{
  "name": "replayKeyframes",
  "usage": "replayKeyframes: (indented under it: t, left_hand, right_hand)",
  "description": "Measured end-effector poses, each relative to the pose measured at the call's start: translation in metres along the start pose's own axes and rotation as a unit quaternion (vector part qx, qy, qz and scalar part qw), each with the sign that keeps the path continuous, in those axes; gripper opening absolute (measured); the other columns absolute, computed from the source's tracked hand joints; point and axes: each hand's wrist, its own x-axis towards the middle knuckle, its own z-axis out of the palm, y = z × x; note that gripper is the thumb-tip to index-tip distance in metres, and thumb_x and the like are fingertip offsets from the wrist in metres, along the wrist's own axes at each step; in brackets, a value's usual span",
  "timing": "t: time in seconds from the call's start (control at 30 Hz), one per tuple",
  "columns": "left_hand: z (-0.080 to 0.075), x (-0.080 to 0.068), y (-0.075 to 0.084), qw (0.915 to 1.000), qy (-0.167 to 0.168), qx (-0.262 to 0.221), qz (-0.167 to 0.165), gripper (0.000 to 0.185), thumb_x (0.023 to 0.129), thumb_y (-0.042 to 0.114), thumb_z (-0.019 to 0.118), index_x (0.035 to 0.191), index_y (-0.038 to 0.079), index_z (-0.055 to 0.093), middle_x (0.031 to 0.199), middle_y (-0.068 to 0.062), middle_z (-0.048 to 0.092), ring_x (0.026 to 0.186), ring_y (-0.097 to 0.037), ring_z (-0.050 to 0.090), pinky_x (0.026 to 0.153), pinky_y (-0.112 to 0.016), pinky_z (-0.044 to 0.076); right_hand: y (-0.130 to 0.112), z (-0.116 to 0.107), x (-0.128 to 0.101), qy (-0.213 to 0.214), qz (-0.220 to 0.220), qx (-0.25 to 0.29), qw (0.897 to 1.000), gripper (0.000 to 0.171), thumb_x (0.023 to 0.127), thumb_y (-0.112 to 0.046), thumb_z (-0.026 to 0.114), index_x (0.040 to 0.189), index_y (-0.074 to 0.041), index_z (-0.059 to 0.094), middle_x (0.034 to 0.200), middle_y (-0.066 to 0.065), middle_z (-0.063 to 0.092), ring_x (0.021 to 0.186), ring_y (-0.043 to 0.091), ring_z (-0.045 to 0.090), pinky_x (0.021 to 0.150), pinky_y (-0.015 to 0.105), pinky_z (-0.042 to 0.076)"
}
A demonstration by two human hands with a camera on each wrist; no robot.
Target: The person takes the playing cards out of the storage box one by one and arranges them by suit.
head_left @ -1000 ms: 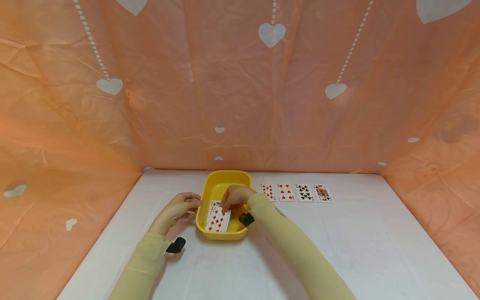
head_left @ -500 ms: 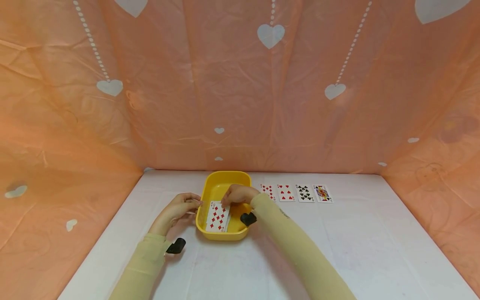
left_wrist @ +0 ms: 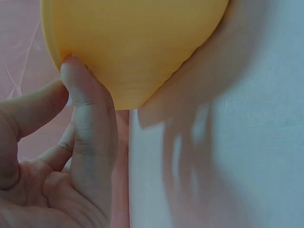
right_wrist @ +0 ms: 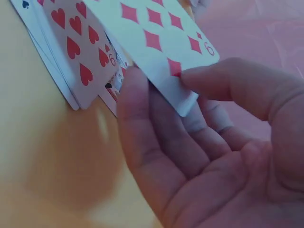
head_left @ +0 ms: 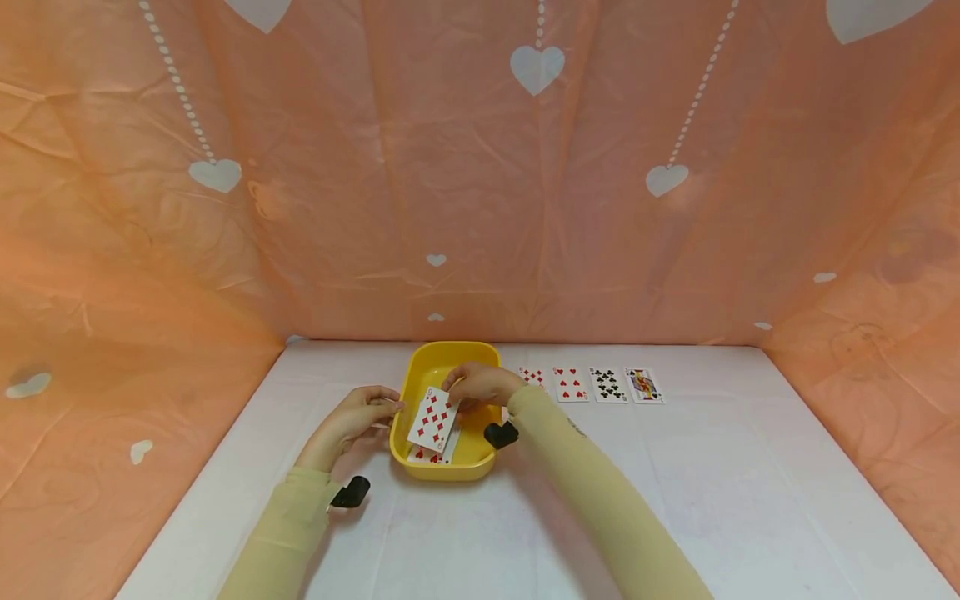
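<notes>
My right hand [head_left: 480, 386] pinches a diamond card [head_left: 432, 419] over a yellow tray [head_left: 450, 473].
The card has just come up, baring a heart card [right_wrist: 71, 47] beneath, so it now seems separated from those below. My thumb presses its face, fingers behind, gap narrow. White with red diamonds, it tilts above the tray's near half. My left hand [head_left: 356, 417] grips the tray's left rim, thumb against finger.
</notes>
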Motion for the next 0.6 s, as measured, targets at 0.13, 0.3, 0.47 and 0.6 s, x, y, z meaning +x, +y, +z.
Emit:
replayKeyframes:
  t: [0.13, 0.3, 0.47, 0.6]
  left_hand:
    - [0.000, 0.001, -0.001, 1.0000, 0.002, 0.002, 0.001, 0.029, 0.093, 0.009, 0.061, 0.114, -0.010, 0.053, 0.091, -0.011, 0.067, 0.075, -0.018, 0.063, 0.065, -0.031, 0.054]
    - [0.000, 0.001, -0.001, 0.9999, 0.009, 0.010, -0.001, 0.033, 0.093, 0.012, 0.062, 0.117, -0.010, 0.052, 0.095, -0.013, 0.067, 0.077, -0.018, 0.063, 0.067, -0.031, 0.055]
    - [0.001, 0.001, 0.000, 0.9998, 0.007, 0.015, -0.007, 0.037, 0.093, 0.015, 0.063, 0.118, -0.009, 0.052, 0.095, -0.012, 0.066, 0.077, -0.018, 0.063, 0.065, -0.031, 0.054]
    - [0.001, 0.000, 0.000, 0.9999, 0.007, 0.010, -0.012, 0.036, 0.093, 0.015, 0.063, 0.118, -0.009, 0.052, 0.097, -0.014, 0.066, 0.078, -0.018, 0.063, 0.064, -0.031, 0.054]
  right_hand:
    - [-0.001, -0.008, -0.004, 0.013, -0.025, 0.027, 0.999, 0.029, 0.085, 0.007, 0.058, 0.113, 0.006, 0.053, 0.091, 0.013, 0.064, 0.078, 0.020, 0.061, 0.085, 0.042, 0.052]
    - [-0.005, -0.023, -0.016, 0.031, -0.054, 0.059, 0.996, 0.035, 0.085, 0.007, 0.059, 0.119, 0.006, 0.051, 0.098, 0.013, 0.063, 0.086, 0.021, 0.061, 0.089, 0.043, 0.050]
    - [-0.007, -0.043, -0.035, 0.054, -0.080, 0.073, 0.993, 0.037, 0.085, 0.007, 0.059, 0.121, 0.006, 0.052, 0.099, 0.013, 0.061, 0.087, 0.021, 0.060, 0.087, 0.041, 0.051]
    - [-0.004, -0.061, -0.049, 0.066, -0.106, 0.097, 0.987, 0.036, 0.087, 0.009, 0.056, 0.123, 0.005, 0.054, 0.104, 0.013, 0.062, 0.090, 0.023, 0.060, 0.090, 0.045, 0.048]
